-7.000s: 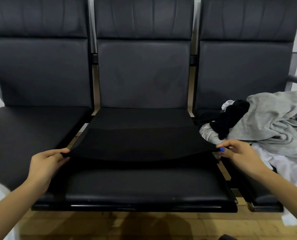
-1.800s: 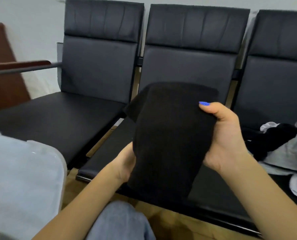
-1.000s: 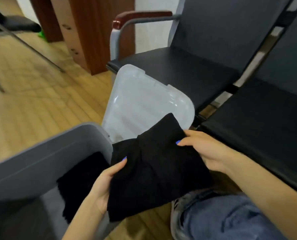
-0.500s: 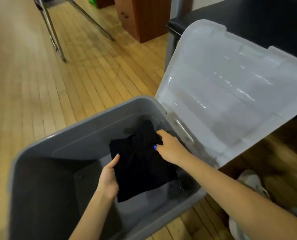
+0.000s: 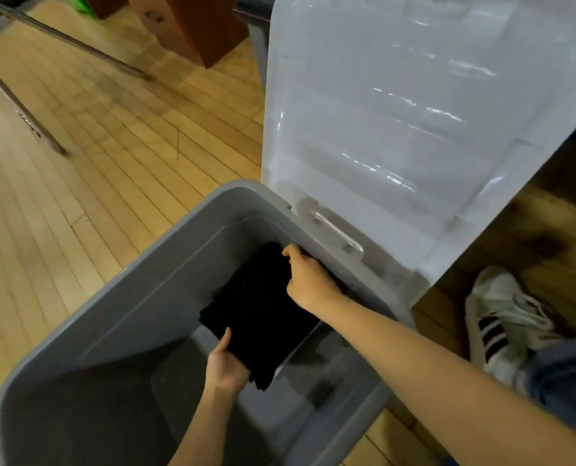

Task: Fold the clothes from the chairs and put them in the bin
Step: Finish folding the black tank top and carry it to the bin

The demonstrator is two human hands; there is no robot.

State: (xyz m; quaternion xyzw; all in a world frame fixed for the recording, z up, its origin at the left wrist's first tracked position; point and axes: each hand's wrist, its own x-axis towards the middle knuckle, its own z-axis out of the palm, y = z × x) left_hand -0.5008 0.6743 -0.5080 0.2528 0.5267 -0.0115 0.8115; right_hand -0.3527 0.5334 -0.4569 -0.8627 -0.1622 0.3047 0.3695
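Note:
A folded black garment lies low inside the grey plastic bin, against its far right wall. My left hand holds the garment's near edge, thumb on top and fingers hidden beneath. My right hand grips the garment's far right edge with curled fingers, close to the bin wall. The chairs and the other clothes are out of view.
The bin's translucent white lid stands propped open behind the bin. A white sneaker with black stripes is on the wooden floor at right, beside a jeans leg. Metal chair legs and a brown wooden cabinet lie at the upper left.
Both hands have carried the folded black garment from the chairs down into the bin, and since half a second ago lowered it deeper toward the bin's right wall.

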